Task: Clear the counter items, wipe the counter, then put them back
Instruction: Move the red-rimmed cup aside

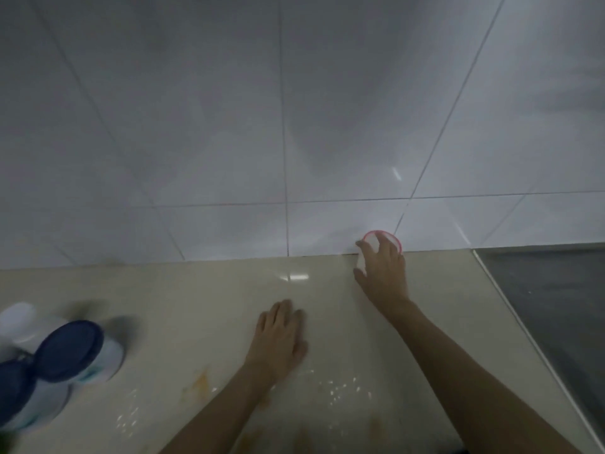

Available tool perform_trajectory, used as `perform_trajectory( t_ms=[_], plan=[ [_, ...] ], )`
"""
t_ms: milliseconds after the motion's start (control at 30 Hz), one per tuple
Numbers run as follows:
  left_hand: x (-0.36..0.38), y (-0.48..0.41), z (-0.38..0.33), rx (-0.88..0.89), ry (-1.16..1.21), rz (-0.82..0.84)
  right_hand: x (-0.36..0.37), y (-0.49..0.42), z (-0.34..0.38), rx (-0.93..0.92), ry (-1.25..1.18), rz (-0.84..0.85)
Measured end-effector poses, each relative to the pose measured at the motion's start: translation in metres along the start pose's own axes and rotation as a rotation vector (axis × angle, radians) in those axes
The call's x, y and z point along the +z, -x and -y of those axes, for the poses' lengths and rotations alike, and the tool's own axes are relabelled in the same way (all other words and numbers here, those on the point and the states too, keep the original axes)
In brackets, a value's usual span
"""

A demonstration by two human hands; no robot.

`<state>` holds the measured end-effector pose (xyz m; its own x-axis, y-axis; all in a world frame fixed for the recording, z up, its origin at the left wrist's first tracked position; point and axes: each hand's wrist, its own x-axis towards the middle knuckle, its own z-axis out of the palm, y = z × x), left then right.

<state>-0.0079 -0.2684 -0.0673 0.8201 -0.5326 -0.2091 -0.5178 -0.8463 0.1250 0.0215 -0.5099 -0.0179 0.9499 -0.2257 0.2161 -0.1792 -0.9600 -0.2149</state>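
Right hand (384,273) fingers (363,245) closing around pink-rimmed cup (393,239) at surface (212,306) back edge; left hand (278,339) flat, empty; advised: firm wrap, vertical lift, clear of spilled grains (340,386).

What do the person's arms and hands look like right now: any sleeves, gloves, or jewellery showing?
Both forearms are bare as far up as the frame shows; no sleeve reaches into view. The left hand and the right hand wear no gloves. No watch, bracelet or ring is visible on either wrist or on the fingers, though the picture is dim and slightly blurred, so a thin band could go unseen.
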Motion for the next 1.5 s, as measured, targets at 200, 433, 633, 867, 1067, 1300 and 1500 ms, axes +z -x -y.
perform_trajectory(
  t_ms=[200, 433, 633, 867, 1067, 1300, 1500],
  plan=[
    [0.009, -0.016, 0.0, -0.086, 0.078, 0.016, 0.017, -0.021, -0.027, 0.249, -0.161, 0.007],
    [0.002, -0.014, 0.008, -0.037, 0.123, -0.055, 0.012, -0.006, -0.015, 0.121, -0.339, 0.003],
    [-0.007, 0.04, 0.057, -0.128, 0.297, -0.128, 0.01, 0.05, 0.082, -0.133, -0.409, 0.054],
    [0.012, 0.189, 0.127, -0.41, 0.332, -0.254, 0.028, 0.119, 0.221, -0.324, -0.555, 0.207],
    [0.045, 0.302, 0.17, -0.596, 0.337, -0.357, 0.049, 0.175, 0.31, -0.441, -0.634, 0.301],
    [0.063, 0.364, 0.201, -0.659, 0.311, -0.384, 0.063, 0.21, 0.406, -0.531, -0.703, 0.411],
    [0.074, 0.384, 0.215, -0.599, 0.273, -0.406, 0.076, 0.231, 0.436, -0.614, -0.566, 0.366]
  ],
)
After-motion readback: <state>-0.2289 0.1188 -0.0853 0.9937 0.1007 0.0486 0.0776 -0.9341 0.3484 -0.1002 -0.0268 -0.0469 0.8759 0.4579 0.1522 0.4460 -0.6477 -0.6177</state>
